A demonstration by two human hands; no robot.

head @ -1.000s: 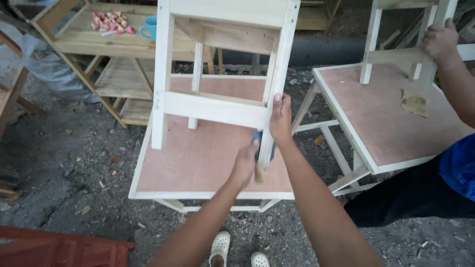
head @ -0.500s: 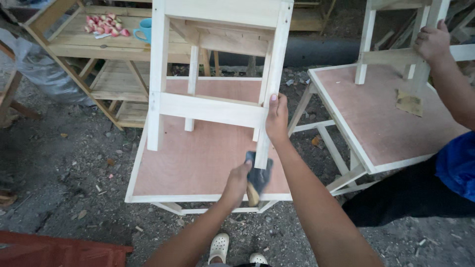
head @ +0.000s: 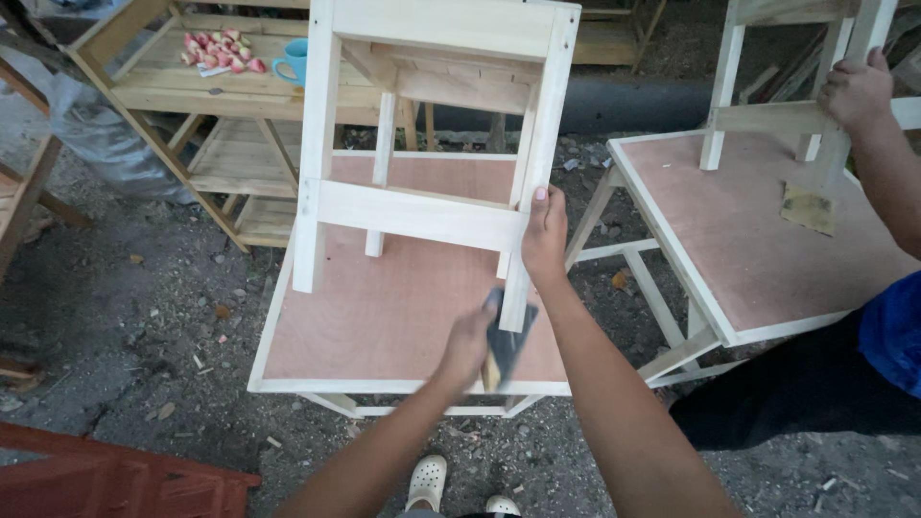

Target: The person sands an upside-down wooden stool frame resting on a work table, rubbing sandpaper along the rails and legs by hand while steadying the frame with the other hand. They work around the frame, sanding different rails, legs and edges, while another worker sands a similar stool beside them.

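Lower now, left hand (head: 467,347) rubs (blurred) sandpaper (head: 506,341) against upright leg (head: 526,206).

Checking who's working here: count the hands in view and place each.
3. The left hand holds dark sandpaper against the chair leg; the right hand grips that leg higher up; another person's hand grips a second chair at the right.

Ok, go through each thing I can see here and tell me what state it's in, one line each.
Left hand: gripping a dark sanding sheet, pressed at the stool's leg.
Right hand: clasped around that leg.
Unpainted wooden stool: standing on a low table.
Blue mug: upright on the shelf.
Another person's hand: holding a second stool's frame.
Sandpaper piece: lying flat.
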